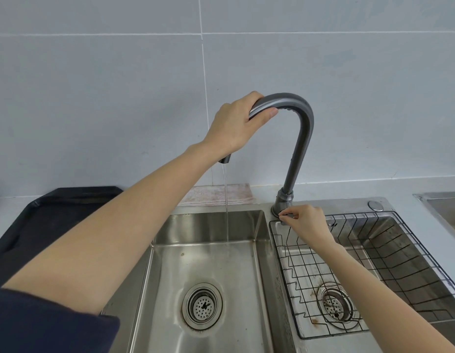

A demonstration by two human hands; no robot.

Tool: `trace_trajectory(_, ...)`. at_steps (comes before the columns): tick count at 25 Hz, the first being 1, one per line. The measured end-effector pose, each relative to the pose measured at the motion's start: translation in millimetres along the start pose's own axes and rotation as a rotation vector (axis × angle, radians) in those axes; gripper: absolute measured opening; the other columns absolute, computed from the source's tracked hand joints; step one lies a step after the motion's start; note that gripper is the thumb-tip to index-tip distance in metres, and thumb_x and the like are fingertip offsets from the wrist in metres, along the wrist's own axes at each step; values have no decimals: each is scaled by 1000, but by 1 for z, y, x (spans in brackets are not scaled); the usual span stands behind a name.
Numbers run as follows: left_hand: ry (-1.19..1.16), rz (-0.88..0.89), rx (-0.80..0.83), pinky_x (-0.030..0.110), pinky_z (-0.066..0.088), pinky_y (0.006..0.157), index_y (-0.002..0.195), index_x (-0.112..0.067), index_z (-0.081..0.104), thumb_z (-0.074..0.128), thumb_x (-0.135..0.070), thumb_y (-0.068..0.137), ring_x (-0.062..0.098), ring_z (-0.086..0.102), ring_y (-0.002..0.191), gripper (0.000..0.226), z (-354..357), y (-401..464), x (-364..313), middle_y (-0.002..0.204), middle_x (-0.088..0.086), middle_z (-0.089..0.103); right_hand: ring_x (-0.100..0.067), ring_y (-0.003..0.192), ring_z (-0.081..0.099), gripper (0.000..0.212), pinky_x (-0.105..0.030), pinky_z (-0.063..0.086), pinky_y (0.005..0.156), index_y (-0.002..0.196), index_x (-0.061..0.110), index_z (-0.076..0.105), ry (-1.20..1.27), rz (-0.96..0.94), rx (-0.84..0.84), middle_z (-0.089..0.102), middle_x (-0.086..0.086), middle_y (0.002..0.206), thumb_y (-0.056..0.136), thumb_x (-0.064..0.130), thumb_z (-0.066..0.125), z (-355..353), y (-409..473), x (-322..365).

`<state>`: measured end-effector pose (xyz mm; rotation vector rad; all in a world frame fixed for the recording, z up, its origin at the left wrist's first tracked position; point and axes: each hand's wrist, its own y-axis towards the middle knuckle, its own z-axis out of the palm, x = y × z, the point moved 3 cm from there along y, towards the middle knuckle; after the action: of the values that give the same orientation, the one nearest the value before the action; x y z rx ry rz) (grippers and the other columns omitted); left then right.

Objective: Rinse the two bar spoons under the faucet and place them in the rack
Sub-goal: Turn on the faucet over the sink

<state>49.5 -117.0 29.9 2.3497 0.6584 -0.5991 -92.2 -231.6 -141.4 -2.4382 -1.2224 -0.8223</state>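
A dark grey gooseneck faucet [299, 138] rises between two steel basins. My left hand [236, 123] grips the spout's downward arm, and its nozzle pokes out below my wrist. A thin stream of water [226, 205] falls from it into the left basin [208, 250]. My right hand [306, 222] pinches the small handle at the faucet's base. A black wire rack [389, 253] sits inside the right basin and holds nothing. No bar spoons are in view.
A black tray [50, 215] lies on the counter left of the sink. A folded pinkish cloth [216, 194] rests behind the left basin against the tiled wall. Each basin has a round drain strainer. Another steel edge [443, 202] shows at far right.
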Motion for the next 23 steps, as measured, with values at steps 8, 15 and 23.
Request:
trace_trajectory(8, -35, -1, -29, 12, 34, 57, 110, -11, 56, 49, -35, 91, 12, 49, 63, 31, 0, -5, -1, 71, -8, 53, -26, 94, 67, 16, -29, 51, 83, 95, 11, 74, -13, 23, 9, 76, -13, 94, 85, 16, 63, 2, -1, 1)
trace_trajectory(15, -31, 63, 66, 24, 40, 74, 135, -14, 36, 44, -20, 93, 18, 52, 77, 42, -4, -20, -1, 98, 3, 56, -32, 106, 60, 33, -39, 50, 88, 123, 17, 58, -141, -19, 117, 65, -14, 119, 90, 17, 52, 2, -13, 15)
trace_trajectory(23, 189, 63, 106, 40, 26, 113, 145, -18, 18, 45, -26, 93, 21, 33, 136, 59, -34, -89, 34, 151, 6, 30, -20, 134, 40, 42, -40, 19, 116, 134, 15, 45, -278, -256, 66, 47, -5, 142, 92, 16, 49, 19, -43, 51)
